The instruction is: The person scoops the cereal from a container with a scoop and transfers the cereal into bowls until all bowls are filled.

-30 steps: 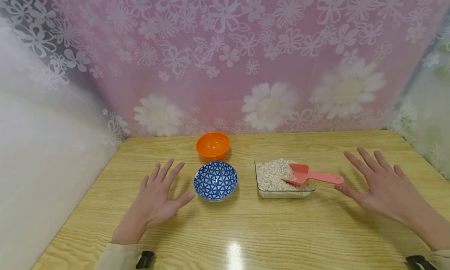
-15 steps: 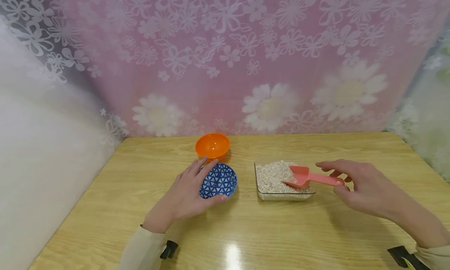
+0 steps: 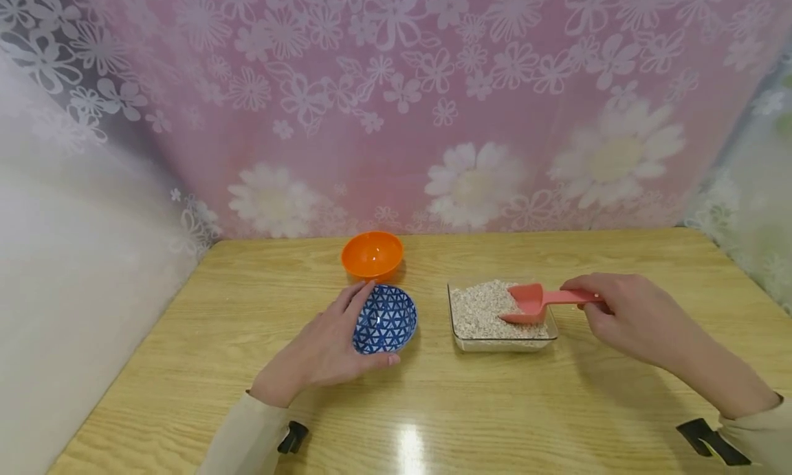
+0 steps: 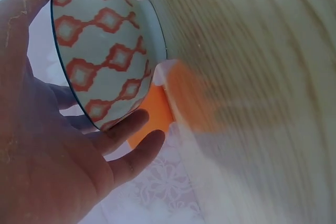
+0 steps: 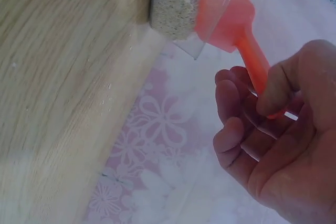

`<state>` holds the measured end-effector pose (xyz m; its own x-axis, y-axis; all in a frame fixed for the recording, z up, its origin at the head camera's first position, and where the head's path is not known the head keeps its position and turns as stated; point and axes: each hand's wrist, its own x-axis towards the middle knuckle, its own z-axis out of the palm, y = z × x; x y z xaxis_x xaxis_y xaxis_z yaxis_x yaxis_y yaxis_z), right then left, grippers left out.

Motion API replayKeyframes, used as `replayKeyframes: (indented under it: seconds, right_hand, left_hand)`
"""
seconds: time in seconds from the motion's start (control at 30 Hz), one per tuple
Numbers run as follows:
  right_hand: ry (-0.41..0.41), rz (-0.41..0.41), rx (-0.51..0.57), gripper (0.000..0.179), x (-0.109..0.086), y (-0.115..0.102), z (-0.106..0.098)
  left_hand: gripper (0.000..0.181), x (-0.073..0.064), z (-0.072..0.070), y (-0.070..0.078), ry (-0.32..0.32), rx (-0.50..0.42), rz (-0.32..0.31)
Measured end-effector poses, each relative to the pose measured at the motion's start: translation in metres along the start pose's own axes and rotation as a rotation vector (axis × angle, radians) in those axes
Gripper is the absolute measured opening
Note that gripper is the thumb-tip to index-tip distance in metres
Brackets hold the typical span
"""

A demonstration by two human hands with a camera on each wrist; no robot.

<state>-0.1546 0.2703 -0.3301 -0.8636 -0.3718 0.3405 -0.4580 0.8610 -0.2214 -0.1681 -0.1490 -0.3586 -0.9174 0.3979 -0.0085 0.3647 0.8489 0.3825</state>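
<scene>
A bowl (image 3: 388, 320) with a blue and white triangle pattern inside stands left of centre in the head view. In the left wrist view the bowl's outside (image 4: 105, 40) is white with orange-red diamonds. My left hand (image 3: 322, 351) holds it from the left, thumb at the near side and fingers at the far side. My right hand (image 3: 643, 320) grips the handle of a pink scoop (image 3: 529, 306) between thumb and fingers. The scoop's blade rests in rolled oats (image 3: 479, 313), heaped in a clear rectangular container (image 3: 501, 345). The right wrist view shows the scoop's handle (image 5: 252, 59) pinched by the thumb.
An orange bowl (image 3: 371, 255) stands just behind the patterned bowl. Everything sits on a wood-grain table (image 3: 470, 406). A pink flowered cloth (image 3: 346, 138) hangs along the table's back edge, with pale cloth at both sides.
My left hand has moved right, from beside the patterned bowl to around it. My right hand has come in from the right, taken the scoop's handle and raised its end a little.
</scene>
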Motion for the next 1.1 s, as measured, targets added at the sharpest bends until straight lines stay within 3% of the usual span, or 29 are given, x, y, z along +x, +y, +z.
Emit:
replayKeyframes:
  seconds: [0.1, 0.37, 0.63, 0.77, 0.9, 1.0, 1.1]
  right_hand:
    - [-0.001, -0.012, -0.005, 0.032, 0.004, 0.001, 0.002]
    - [-0.164, 0.032, 0.052, 0.026, 0.006, 0.000, 0.005]
    - [-0.058, -0.107, 0.108, 0.003, 0.007, 0.003, 0.014]
    - [-0.044, -0.150, 0.137, 0.005, 0.007, 0.010, 0.016]
    - [-0.051, -0.168, 0.146, 0.011, 0.007, 0.016, 0.015]
    - [-0.052, -0.170, 0.146, 0.016, 0.008, 0.018, 0.014]
    - [-0.066, -0.163, 0.150, 0.018, 0.010, 0.018, 0.013]
  left_hand:
    - [0.117, 0.002, 0.001, 0.002, -0.002, -0.012, 0.013]
    - [0.117, 0.007, 0.002, 0.007, -0.010, -0.029, 0.025]
    - [0.114, 0.009, -0.001, 0.009, 0.005, -0.014, 0.022]
    - [0.108, 0.009, -0.004, 0.012, 0.025, 0.053, 0.013]
    - [0.101, 0.007, -0.007, 0.031, 0.080, 0.094, 0.077]
    - [0.093, 0.010, -0.004, 0.053, 0.135, 0.034, 0.175]
    - [0.090, 0.015, 0.004, 0.075, 0.142, -0.052, 0.219]
